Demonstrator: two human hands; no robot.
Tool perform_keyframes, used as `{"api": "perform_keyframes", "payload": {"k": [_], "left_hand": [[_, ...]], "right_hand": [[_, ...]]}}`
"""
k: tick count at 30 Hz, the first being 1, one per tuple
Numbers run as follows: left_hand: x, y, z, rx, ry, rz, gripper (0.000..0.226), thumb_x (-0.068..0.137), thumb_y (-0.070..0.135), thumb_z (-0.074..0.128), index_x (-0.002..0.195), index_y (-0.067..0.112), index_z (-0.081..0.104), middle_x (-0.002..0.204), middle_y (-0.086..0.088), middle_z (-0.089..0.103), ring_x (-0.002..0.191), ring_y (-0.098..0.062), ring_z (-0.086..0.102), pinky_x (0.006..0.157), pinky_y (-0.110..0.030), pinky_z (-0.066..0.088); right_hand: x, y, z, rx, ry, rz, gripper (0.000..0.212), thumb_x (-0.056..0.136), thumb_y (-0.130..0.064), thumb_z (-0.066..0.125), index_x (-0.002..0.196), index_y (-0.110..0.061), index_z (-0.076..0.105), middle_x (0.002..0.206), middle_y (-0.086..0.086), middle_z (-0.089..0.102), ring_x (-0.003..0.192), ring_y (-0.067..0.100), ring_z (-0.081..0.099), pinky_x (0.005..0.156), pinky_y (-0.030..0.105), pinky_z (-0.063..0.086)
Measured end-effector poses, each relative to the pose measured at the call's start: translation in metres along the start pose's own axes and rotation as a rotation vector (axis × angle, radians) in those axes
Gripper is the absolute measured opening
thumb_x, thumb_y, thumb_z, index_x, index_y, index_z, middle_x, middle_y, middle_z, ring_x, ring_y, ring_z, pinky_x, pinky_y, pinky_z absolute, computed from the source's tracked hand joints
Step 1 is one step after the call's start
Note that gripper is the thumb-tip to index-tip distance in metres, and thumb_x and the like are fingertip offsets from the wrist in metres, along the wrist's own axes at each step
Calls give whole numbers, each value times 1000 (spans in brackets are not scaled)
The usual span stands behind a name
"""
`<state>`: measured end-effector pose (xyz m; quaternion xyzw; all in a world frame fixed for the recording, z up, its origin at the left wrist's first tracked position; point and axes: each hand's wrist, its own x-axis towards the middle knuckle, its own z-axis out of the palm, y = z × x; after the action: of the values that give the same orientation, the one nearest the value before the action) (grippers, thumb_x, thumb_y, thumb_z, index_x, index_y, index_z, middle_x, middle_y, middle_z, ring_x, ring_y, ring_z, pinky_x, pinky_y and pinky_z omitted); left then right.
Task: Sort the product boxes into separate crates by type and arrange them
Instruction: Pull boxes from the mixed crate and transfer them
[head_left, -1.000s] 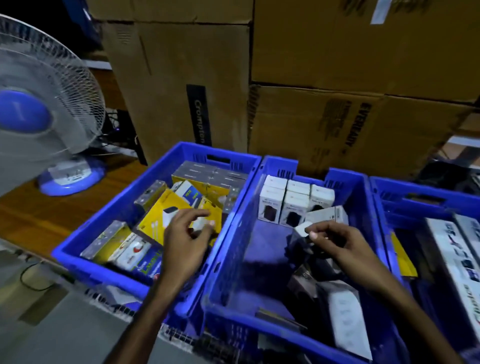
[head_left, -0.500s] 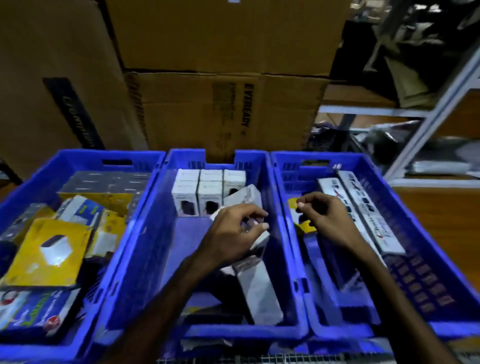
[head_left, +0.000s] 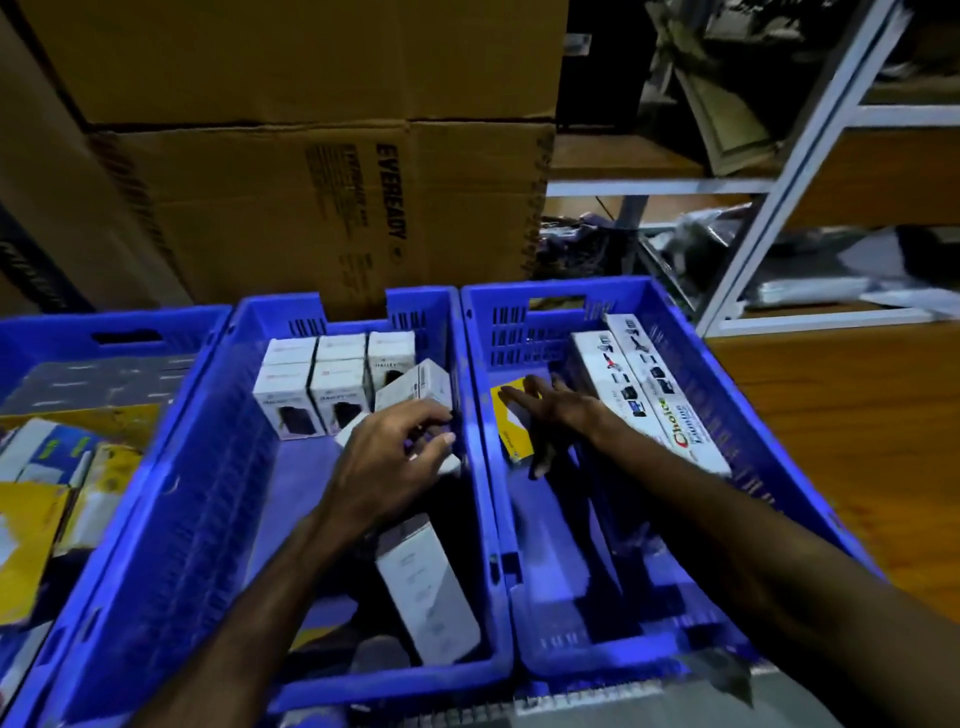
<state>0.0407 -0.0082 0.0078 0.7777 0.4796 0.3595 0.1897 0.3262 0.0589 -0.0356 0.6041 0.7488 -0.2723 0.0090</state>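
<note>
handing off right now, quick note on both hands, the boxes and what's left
Left hand: in the middle crate, curled on a small white box.
Right hand: open, fingers spread over the yellow pack in the right crate, not gripping.
Done: white boxes rowed at the middle crate's back; two long boxes in the right crate.
Left: loose boxes in the middle crate, mixed left crate.
</note>
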Motion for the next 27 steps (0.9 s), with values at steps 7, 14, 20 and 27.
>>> {"api": "perform_keyframes", "payload": {"k": [7,14,20,27], "left_hand": [[3,0,-1,29,39,33,18,88,28,71,102,20,76,97,10,75,87,-11,69,75,-35,57],[5,0,0,5,59,39,15,89,27,71,100,20,76,94,10,73,84,-9,68,73,-35,56],[7,4,-1,-30,82,37,8,90,20,74,97,21,76,93,12,73,87,-3,67,77,-27,54],[5,12,-2,-126,95,31,7,90,18,75,94,23,76,89,15,72,83,-6,67,71,-23,52]], "right_hand": [[48,-17,38,-295,11,122,134,59,-81,75,162,-42,-3,170,18,-6,145,59,24,108,65,37],[47,-10,35,-13,176,188,108,64,-78,63,157,-41,24,165,7,24,138,47,42,108,56,44],[26,-26,-4,1184,256,174,45,92,-48,61,110,-9,73,111,23,73,80,24,65,65,27,53],[-18,-53,-23,1863,259,66,60,95,-57,51,132,-12,67,135,21,64,106,35,66,105,55,47]]}}
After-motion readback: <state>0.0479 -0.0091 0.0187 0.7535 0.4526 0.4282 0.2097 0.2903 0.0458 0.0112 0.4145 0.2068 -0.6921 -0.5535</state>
